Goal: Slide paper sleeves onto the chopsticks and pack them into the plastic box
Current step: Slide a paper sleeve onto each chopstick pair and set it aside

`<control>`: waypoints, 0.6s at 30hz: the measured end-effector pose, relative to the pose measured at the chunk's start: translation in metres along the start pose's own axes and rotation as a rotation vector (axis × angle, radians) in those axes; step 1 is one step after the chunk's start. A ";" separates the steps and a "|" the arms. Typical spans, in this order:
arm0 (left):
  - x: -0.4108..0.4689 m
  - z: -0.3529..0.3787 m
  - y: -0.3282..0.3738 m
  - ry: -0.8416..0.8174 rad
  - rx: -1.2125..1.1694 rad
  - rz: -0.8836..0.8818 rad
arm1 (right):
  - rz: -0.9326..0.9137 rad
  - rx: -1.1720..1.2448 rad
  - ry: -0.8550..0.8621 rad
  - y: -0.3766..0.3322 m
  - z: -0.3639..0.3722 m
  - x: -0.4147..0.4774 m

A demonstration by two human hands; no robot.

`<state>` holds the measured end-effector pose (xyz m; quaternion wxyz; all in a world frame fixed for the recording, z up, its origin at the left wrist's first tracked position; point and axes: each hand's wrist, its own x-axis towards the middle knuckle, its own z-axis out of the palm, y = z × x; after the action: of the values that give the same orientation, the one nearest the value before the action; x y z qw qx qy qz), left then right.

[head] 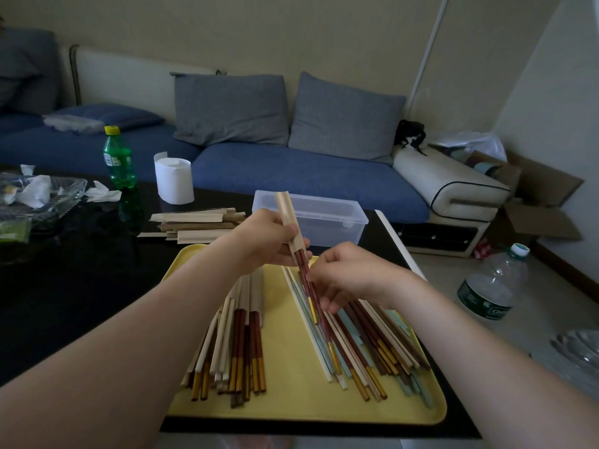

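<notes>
Sleeving under way above the far edge of the yellow tray point(301, 400): one pair entering one sleeve.

The left hand point(269, 236) grips the paper sleeve point(287, 215) near its mouth, fingers curled round it. The right hand point(350, 273) pinches the dark red pair of chopsticks point(306, 280) mid-shaft. Judged: the sticks are light, stiff and smooth, so best held close to the tips. The sleeve is thin and crushable, so hold it lightly. Count: one tray and two heaps on it, the sleeved heap point(240, 345) at its left and the bare heap point(372, 345) at its right, sticks too overlapped to count. One plastic box point(311, 218) at the counter point(81, 286) far edge, apparently empty; spare sleeves point(197, 225) beside it.
</notes>
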<state>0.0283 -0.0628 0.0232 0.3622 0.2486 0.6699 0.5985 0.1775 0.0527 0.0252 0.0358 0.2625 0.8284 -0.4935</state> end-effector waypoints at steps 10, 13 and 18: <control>0.002 -0.003 -0.002 0.037 0.030 -0.013 | 0.062 -0.009 -0.008 0.000 -0.005 -0.005; -0.001 -0.004 0.000 -0.013 0.033 -0.034 | 0.054 0.109 0.090 0.000 0.001 0.000; -0.004 -0.004 0.003 -0.092 0.074 -0.091 | 0.064 0.343 0.177 -0.001 0.008 0.006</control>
<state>0.0272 -0.0684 0.0268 0.4099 0.2583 0.6851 0.5440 0.1698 0.0482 0.0199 -0.0671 0.3332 0.7235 -0.6009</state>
